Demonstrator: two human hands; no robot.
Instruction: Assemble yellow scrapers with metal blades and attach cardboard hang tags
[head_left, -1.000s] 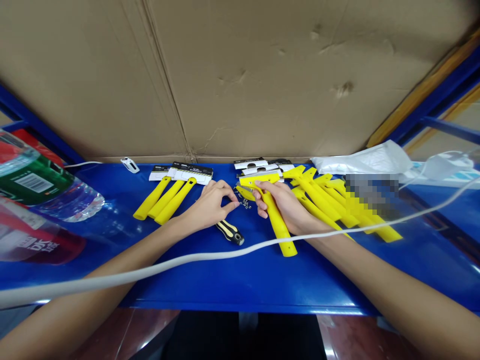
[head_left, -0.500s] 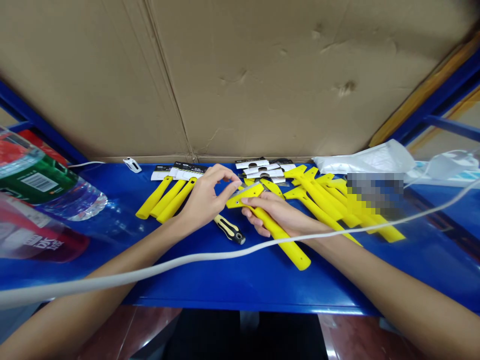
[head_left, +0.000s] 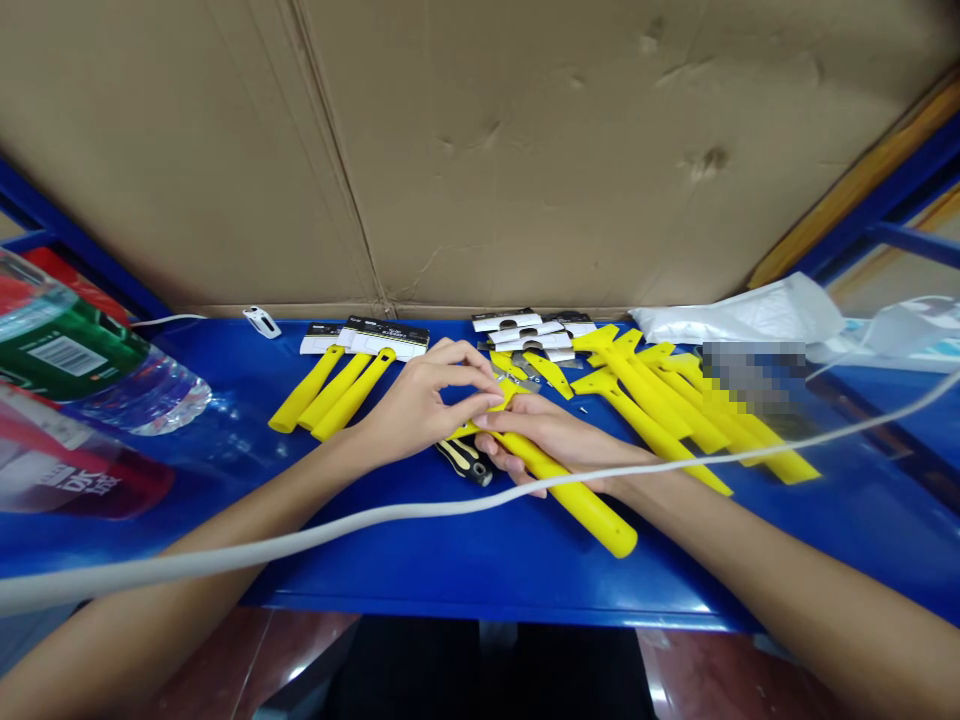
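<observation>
Yellow scraper (head_left: 562,490) at mid-table, handle pointing toward four o'clock, gripped by right hand (head_left: 555,435), fingers closed around it. Left hand (head_left: 424,405) just beside, fingers curved at scraper's head; grip there impossible to tell. One screwdriver (head_left: 465,462) at six o'clock from left hand. Three yellow handles (head_left: 330,395) at nine o'clock. Overlapping yellow scrapers (head_left: 645,400) at three o'clock, count unclear, all on blue table (head_left: 525,580).

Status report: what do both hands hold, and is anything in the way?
Right hand gripping yellow-handled scraper. Left hand, fingertips at its head. White cable crossing both forearms.
</observation>
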